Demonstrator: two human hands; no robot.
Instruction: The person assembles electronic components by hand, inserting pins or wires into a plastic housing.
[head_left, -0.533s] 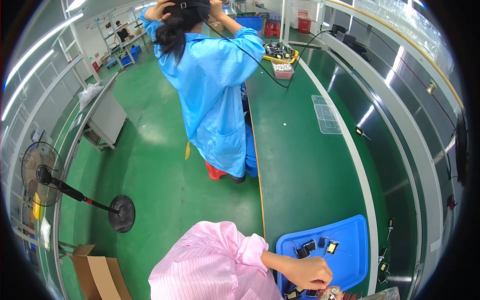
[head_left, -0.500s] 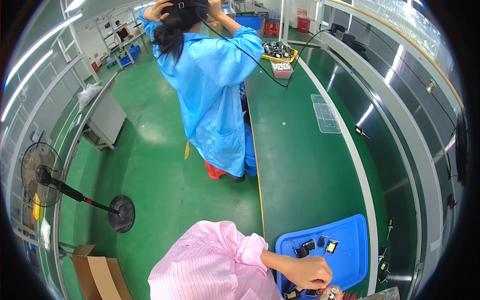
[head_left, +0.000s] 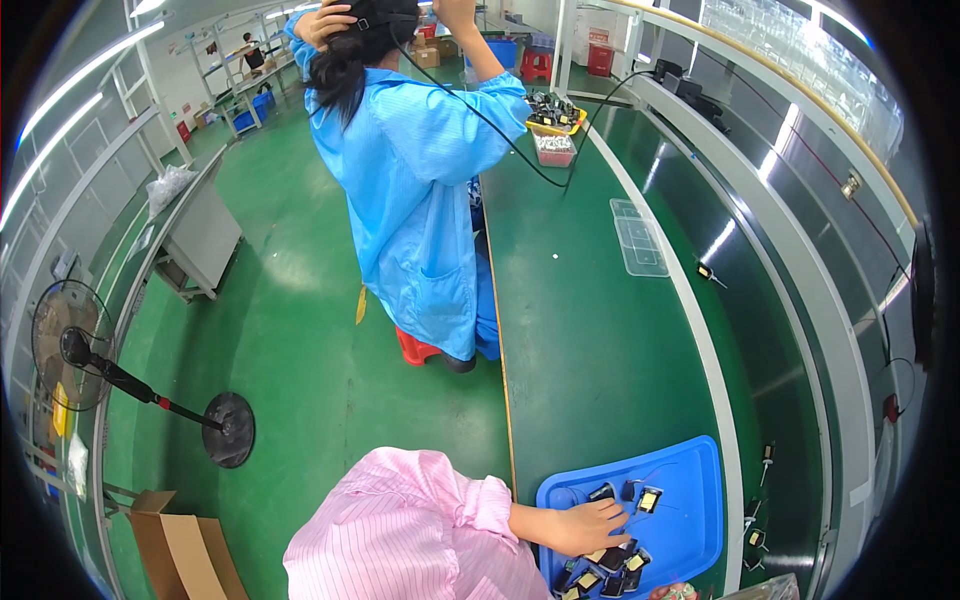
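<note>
My left hand [head_left: 588,527], at the end of a pink striped sleeve [head_left: 410,530], rests palm down over a blue tray [head_left: 708,500]. Its fingers are spread, just above a pile of small black electrical parts with yellow faces [head_left: 632,568] in the near part of the tray. Another such part, a black-and-yellow one with thin wire leads [head_left: 649,499], lies farther back in the tray. Only the curled fingertips of my right hand [head_left: 674,592] show at the bottom edge, by the tray's near rim. Something greenish-white is at them, too cut off to make out.
A co-worker in a blue coat [head_left: 420,200] sits ahead, left of the green bench [head_left: 590,350]. A clear plastic lid [head_left: 640,238] and a yellow tray of parts [head_left: 570,128] are farther along. Loose parts [head_left: 757,538] lie beyond the white strip. A fan [head_left: 228,430] stands left.
My left hand has moved left and back, away from my right hand, and its fingers have spread over the parts. My right hand stays low at the edge. The view has shifted slightly.
</note>
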